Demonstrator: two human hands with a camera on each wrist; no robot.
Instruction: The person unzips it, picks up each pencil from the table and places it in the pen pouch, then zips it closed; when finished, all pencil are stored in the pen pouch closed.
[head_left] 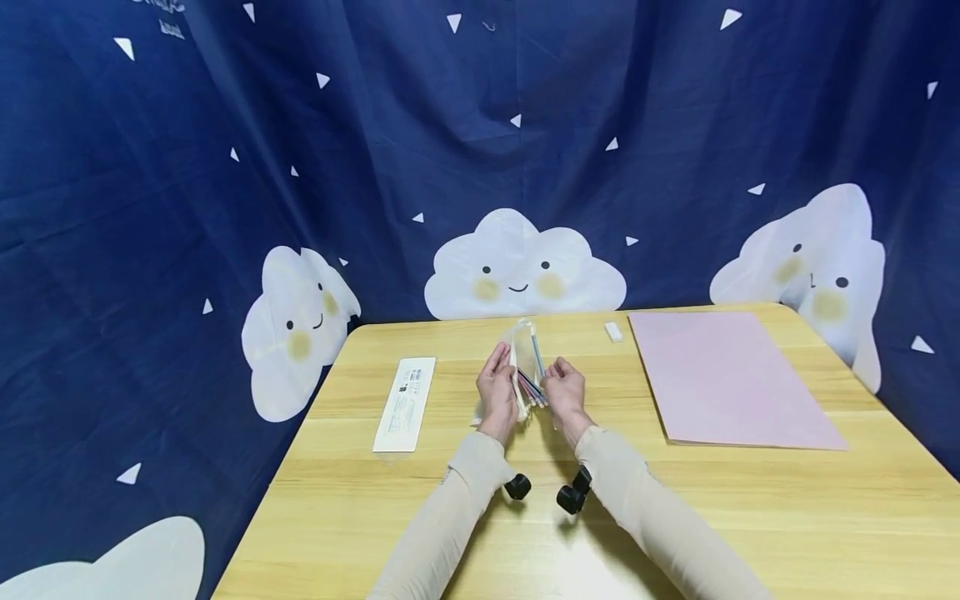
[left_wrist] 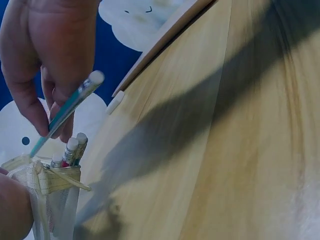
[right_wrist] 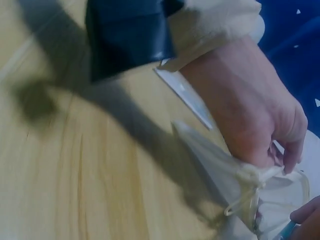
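Pouch (left_wrist: 60,200), soft and light we judge, is at twelve o'clock over the bench (head_left: 330,517), rim gripped by our left hand (head_left: 497,392); our right hand (head_left: 565,390) pinches a pencil (left_wrist: 66,112), likely stiff, slick, best held mid-shaft.

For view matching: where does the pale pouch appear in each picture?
Head: the pale pouch is a little below and right of centre.
Left wrist: lower left, running to the bottom edge.
Right wrist: lower right.
Shared landmark: the left hand, holding the pouch, only partly visible in the left wrist view.
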